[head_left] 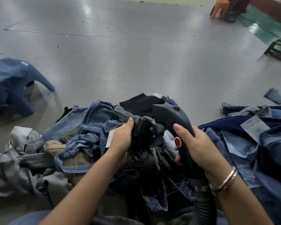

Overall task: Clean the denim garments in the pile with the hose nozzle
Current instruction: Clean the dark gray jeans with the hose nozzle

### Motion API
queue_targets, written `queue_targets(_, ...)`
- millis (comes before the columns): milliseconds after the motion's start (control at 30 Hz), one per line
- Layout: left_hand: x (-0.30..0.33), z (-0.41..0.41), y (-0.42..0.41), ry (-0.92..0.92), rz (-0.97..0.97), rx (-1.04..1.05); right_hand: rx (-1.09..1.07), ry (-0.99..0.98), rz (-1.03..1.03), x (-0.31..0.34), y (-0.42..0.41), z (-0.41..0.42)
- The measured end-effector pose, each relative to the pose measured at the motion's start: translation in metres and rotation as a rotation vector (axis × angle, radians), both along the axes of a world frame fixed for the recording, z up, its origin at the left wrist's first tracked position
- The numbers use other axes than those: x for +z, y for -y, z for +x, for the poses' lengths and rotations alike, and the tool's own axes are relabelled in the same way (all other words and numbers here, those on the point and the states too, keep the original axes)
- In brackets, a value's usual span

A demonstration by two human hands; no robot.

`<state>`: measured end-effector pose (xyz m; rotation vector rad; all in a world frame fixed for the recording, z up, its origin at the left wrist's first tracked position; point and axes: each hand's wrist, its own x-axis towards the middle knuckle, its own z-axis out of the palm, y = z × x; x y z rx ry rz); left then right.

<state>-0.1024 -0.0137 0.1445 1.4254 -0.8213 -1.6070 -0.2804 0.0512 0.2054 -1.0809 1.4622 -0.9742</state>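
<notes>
A pile of denim garments (75, 143) in blue, grey and khaki covers the near part of a grey table. My left hand (120, 142) grips a bunched dark grey denim garment (143, 135) above the pile's middle. My right hand (195, 146) holds the black hose nozzle (170, 116) by its handle, thumb just above the red button (177, 141). The nozzle's head sits right beside the held garment, pointing away from me. Its ribbed black hose (203, 203) runs down toward my body.
A blue garment (11, 85) lies apart at the far left of the grey table (128, 62). More blue denim with white tags (253, 127) is heaped at right. An orange chair (221, 7) and a wooden stool (279, 47) stand beyond the table's far right.
</notes>
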Motion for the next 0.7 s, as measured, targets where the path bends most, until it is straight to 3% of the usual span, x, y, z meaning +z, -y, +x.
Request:
queue_targets(167, 0.002, 0.002, -0.001, -0.106, 0.051, 0.03, 0.172, -0.017, 0.107, -0.002, -0.01, 0.007)
queue_targets(300, 0.012, 0.008, 0.001, -0.427, 0.151, 0.018, 0.032, -0.048, -0.076, -0.009, 0.0, 0.015)
queue_targets(400, 0.02, 0.018, 0.007, -0.603, 0.002, 0.045, -0.007, 0.016, -0.129, -0.001, 0.0, 0.005)
queue_targets(567, 0.023, 0.026, 0.009, -0.681, -0.111, 0.084, 0.206, 0.075, -0.007, 0.003, -0.016, 0.002)
queue_targets(700, 0.018, 0.023, 0.006, -0.683, -0.075, 0.085, 0.252, -0.054, -0.037, -0.001, -0.018, 0.022)
